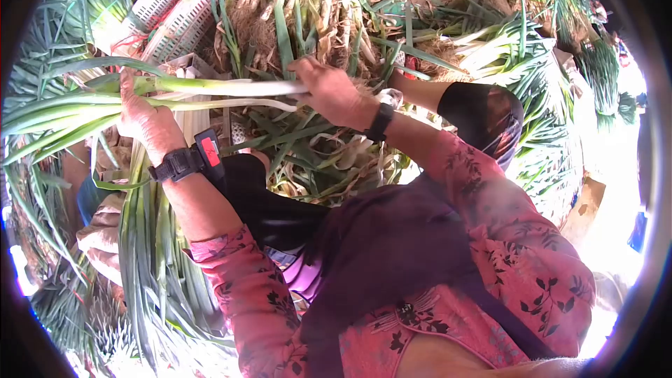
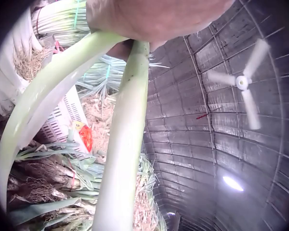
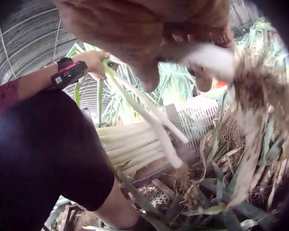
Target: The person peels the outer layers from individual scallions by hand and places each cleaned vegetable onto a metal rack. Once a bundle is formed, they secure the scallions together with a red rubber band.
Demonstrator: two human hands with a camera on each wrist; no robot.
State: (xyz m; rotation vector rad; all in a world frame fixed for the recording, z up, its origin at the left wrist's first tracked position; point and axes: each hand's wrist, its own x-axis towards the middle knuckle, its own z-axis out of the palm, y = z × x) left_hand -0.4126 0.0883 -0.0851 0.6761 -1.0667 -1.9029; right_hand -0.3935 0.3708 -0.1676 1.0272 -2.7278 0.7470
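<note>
L hand (image 1: 143, 122) grips a few leeks (image 1: 210, 87) near their leaves, stretched L–R btwn both hands above limp leaf scraps (image 1: 343, 159); R hand (image 1: 336, 96) curls its fingers round a white root end (image 3: 209, 58). Too hard a tug could prob. snap the smooth, slim stalks, or a loose L grip drop one. Farther out: shaggy brown-rooted bundles (image 1: 255, 31) far, rigid slotted plastic crate (image 1: 187, 28) far L.

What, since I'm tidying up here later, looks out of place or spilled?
Mainly the loose leaves, tangled and strewn near the middle of the head view; they look messy compared with the tied green bundles. Probably trimming waste. Nothing else stands out.
</note>
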